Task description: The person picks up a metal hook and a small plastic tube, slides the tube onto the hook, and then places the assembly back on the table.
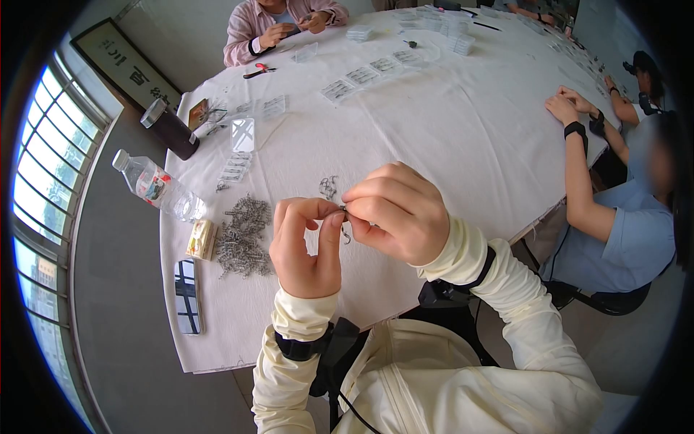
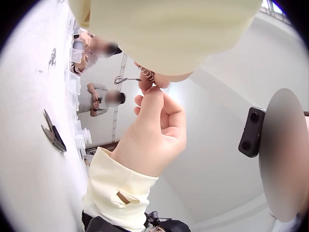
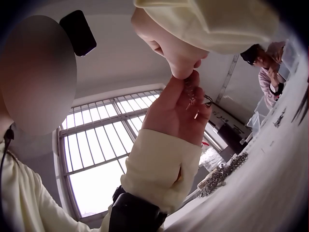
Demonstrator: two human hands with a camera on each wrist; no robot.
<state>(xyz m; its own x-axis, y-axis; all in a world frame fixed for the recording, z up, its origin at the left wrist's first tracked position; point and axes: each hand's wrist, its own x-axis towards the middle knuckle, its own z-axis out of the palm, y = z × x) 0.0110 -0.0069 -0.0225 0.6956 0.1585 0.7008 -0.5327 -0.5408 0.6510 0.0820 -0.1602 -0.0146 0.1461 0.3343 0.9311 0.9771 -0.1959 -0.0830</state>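
Note:
In the head view my left hand (image 1: 307, 249) and right hand (image 1: 405, 213) meet over the table, thumbs and fingertips pinching one small metal piece. The left wrist view shows it as a wire coil spring (image 2: 145, 73) with a looped, hook-like wire end (image 2: 123, 79) sticking out sideways. Seen from the right wrist, the spring (image 3: 189, 92) lies along my left fingers, its top end hidden by the fingertips. Just beyond the hands lies a small cluster of hooked wire pieces (image 1: 328, 187). Left of my left hand is a large pile of metal springs (image 1: 244, 235).
A tissue pack (image 1: 202, 239), a phone (image 1: 188, 297), a water bottle (image 1: 163, 188) and a dark flask (image 1: 170, 130) line the left side. Clear plastic cases (image 1: 361, 76) and red-handled pliers (image 1: 259, 71) lie farther off. A dark pointed tool (image 2: 57, 136) shows in the left wrist view. Other people sit around the table.

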